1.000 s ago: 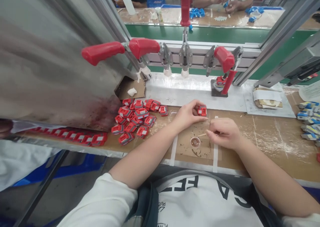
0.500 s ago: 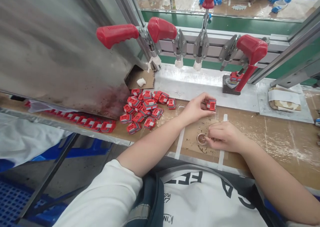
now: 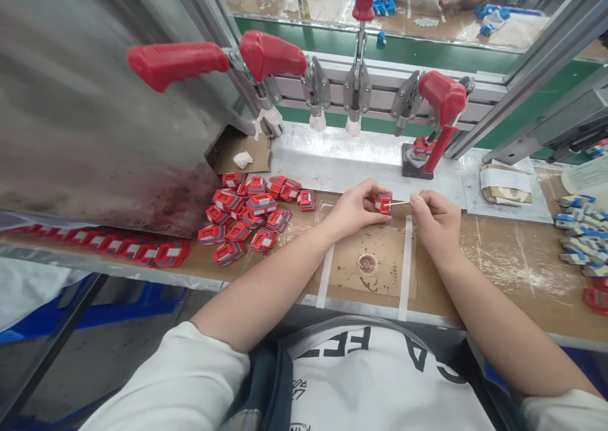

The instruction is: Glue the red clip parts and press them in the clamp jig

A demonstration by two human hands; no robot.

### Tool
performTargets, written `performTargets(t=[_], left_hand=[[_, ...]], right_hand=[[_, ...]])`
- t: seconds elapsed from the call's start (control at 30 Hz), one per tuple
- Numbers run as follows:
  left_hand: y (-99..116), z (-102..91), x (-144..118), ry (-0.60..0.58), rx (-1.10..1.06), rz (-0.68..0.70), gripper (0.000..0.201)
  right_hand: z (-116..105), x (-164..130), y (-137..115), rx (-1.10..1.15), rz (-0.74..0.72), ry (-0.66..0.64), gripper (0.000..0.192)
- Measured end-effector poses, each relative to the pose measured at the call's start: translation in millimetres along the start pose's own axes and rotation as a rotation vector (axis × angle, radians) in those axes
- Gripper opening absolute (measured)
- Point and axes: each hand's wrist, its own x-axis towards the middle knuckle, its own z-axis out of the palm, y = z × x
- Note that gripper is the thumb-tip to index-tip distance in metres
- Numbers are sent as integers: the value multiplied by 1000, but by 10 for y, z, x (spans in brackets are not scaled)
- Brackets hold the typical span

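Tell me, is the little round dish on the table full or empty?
Not empty: the little round dish holds a shallow brownish layer. How full it is, I cannot tell.

Single head-worn view, looking forward and steeply down from above the seated person's chest across the brown cardboard-covered workbench (image 3: 498, 260). It sits close, with both forearms entering from the lower edge and the row of red-handled metal toggle clamps (image 3: 356, 83) just beyond. The far green-edged bench (image 3: 427, 54) fills the upper edge; no second view overlaps.
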Motion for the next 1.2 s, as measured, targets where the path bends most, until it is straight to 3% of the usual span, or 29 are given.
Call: performTargets(t=[1.2], left_hand=[[-11, -3, 11, 18, 55, -15, 48]], right_hand=[[12, 30, -30, -98, -1, -48, 41]])
